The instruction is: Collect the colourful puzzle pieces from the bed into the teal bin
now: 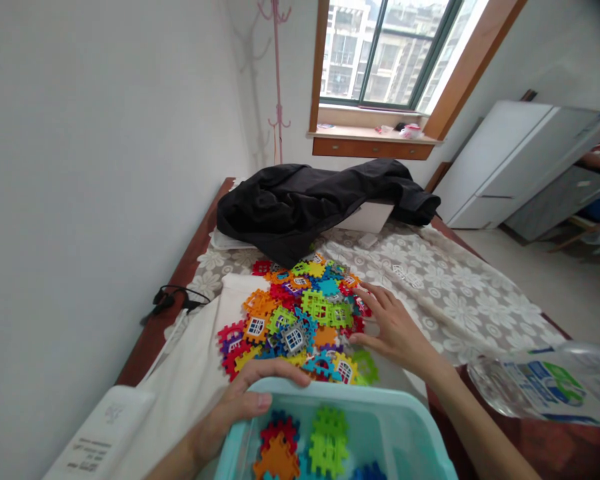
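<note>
Many toothed plastic pieces (317, 307) in orange, red, lime, yellow, blue and purple lay heaped on a plain pale cloth (190, 373), some of them fitted with white window lattices. The left hand (245, 400) had its grip closed on the rim of a teal bin (360, 392), at the far left corner, just on the near side of the heaped pieces. More pieces, orange, red, blue and lime, lay inside the bin. The right hand (395, 327) had its grip wide, fingers spread at the right edge of the heaped pieces; whether the fingertips touched any could not be told. Behind the pieces, a black garment (300, 200) lay bunched, partly over a white box (367, 218). A floral cloth (460, 287) spread out to the right. One clear labelled bottle (545, 383) was at the lower right, and a black cable (165, 300) lay along the left edge.
</note>
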The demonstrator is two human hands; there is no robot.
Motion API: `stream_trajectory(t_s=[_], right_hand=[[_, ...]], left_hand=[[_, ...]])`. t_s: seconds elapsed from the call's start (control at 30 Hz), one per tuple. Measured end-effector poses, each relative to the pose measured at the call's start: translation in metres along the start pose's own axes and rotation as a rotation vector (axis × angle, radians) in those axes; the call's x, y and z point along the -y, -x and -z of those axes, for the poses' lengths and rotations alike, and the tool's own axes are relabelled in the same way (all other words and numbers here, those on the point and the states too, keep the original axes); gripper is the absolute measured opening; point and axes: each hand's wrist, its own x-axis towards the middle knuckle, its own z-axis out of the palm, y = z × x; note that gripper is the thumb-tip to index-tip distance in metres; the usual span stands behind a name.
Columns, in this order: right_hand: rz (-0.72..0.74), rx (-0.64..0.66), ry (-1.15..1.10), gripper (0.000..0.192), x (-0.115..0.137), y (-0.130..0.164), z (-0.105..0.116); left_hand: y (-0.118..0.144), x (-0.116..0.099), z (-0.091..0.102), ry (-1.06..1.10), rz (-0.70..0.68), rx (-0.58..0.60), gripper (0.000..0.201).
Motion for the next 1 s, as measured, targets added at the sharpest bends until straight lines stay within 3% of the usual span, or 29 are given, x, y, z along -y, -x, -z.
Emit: stream_trajectory(t_s=[0.07, 0.3, 0.6, 0.67, 0.83, 1.0], right_hand=[[0.007, 0.036, 0.076, 0.079, -0.008, -0.001, -0.009], [0.062, 0.029, 0.058, 0.028, -0.016, -0.003, -0.016], [0.04, -0.269, -0.159, 0.03, -0.006, -0.002, -0.026], [0.11, -0.218, -0.108, 0.037, -0.001, -0.001, -0.031], [0.236, 0.077, 0.122, 0.047, 0.002, -0.003, -0.039], [0.217, 0.061, 0.103, 0.045, 0.005, -0.003, -0.038]], left_hand=[[0.0, 0.001, 0.001, 0.005, -0.013, 0.011, 0.038], [-0.001, 0.005, 0.003, -0.035, -0.029, -0.014, 0.04], [-0.001, 0.007, 0.003, 0.008, -0.027, 0.005, 0.04], [-0.001, 0.006, 0.003, 0.001, -0.021, -0.003, 0.04], [-0.001, 0.007, 0.006, -0.056, -0.025, -0.038, 0.04], [-0.001, 0.009, 0.005, -0.044, -0.018, -0.038, 0.042]])
